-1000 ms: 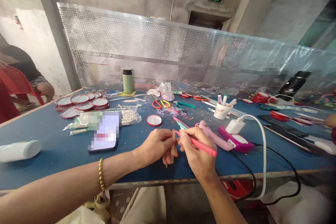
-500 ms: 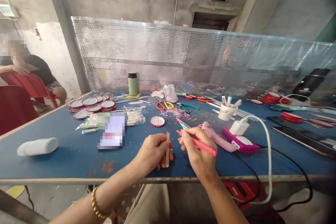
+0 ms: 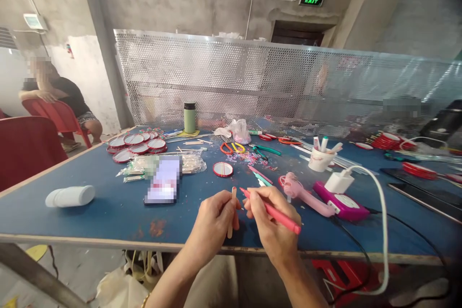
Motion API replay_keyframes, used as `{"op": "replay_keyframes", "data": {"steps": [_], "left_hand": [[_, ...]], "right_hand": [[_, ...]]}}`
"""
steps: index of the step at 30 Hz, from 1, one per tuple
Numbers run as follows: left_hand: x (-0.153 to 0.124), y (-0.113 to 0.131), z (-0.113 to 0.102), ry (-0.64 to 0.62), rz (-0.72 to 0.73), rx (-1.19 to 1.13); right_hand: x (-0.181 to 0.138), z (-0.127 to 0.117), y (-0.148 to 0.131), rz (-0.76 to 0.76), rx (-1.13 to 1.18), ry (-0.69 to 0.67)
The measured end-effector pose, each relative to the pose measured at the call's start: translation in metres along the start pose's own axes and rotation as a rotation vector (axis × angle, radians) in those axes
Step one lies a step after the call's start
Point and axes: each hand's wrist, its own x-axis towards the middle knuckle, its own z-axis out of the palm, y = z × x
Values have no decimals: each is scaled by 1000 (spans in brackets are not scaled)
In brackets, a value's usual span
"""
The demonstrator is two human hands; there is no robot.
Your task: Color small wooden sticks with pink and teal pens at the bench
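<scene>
My left hand is closed around a thin wooden stick, holding it upright just above the near edge of the blue table. My right hand grips a pink pen like a writing tool, its tip pointing at the top of the stick. The two hands nearly touch. A small round red-rimmed mirror lies on the table just beyond them.
A phone, a bag of sticks, red-rimmed mirrors, a white bottle, a green flask, scissors, a pink glue gun, a charger with white cable and a cup of markers lie around. A person sits at far left on a red chair.
The view has swung left and up, showing more of the seated person and the table's left part. My hands have sunk towards the table's near edge, still holding stick and pen.
</scene>
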Motion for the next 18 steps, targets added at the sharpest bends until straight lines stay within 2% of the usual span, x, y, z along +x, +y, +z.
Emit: {"op": "replay_keyframes", "data": {"steps": [5, 11, 18], "left_hand": [[-4, -2, -2, 10, 15, -54], [-2, -4, -1, -13, 0, -59], [-2, -3, -1, -69, 12, -121]], "right_hand": [[4, 9, -1, -17, 1, 21], [1, 1, 8, 147, 125, 17], [0, 1, 0, 72, 18, -40]]}}
